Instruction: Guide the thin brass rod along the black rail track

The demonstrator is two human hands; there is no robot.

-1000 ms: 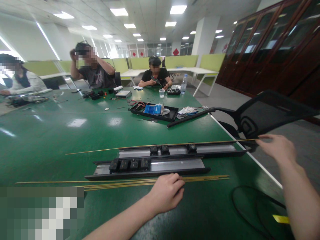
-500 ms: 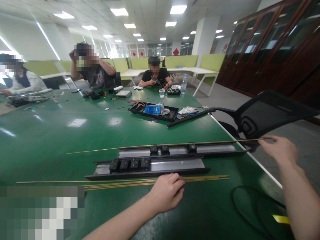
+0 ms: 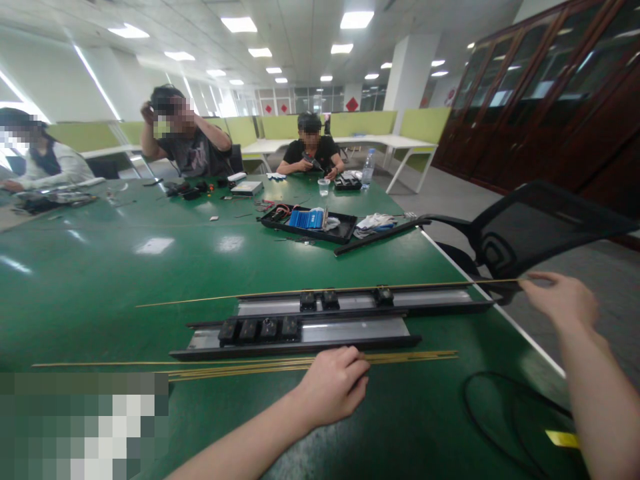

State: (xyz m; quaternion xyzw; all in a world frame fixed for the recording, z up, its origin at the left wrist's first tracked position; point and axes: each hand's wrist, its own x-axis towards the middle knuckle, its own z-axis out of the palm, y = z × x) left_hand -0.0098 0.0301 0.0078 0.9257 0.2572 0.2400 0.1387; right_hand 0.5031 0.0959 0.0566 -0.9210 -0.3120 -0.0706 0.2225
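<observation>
My right hand (image 3: 563, 300) pinches the right end of a long thin brass-coloured rod (image 3: 200, 301) beyond the table's edge. The rod runs left over the far black rail (image 3: 440, 308) and past its left end. My left hand (image 3: 337, 383) rests with curled fingers over a bundle of similar rods (image 3: 240, 370) lying on the table; its fingertips are partly hidden. Between the hands' levels, a nearer black rail (image 3: 350, 330) carries several black blocks (image 3: 259, 329) in a row at its left half. Three more black blocks (image 3: 329, 300) sit on the far rail.
A black tray (image 3: 345, 230) holds a blue finned part; gloves (image 3: 375, 223) and a black bar (image 3: 375, 237) lie beside it. A black cable (image 3: 467, 400) loops at front right. An office chair (image 3: 540, 227) stands at right. Three people sit around the green table (image 3: 100, 267).
My right hand has shifted very slightly to the right, and the pinched rod has slid with it. My left hand and the rails have stayed put.
</observation>
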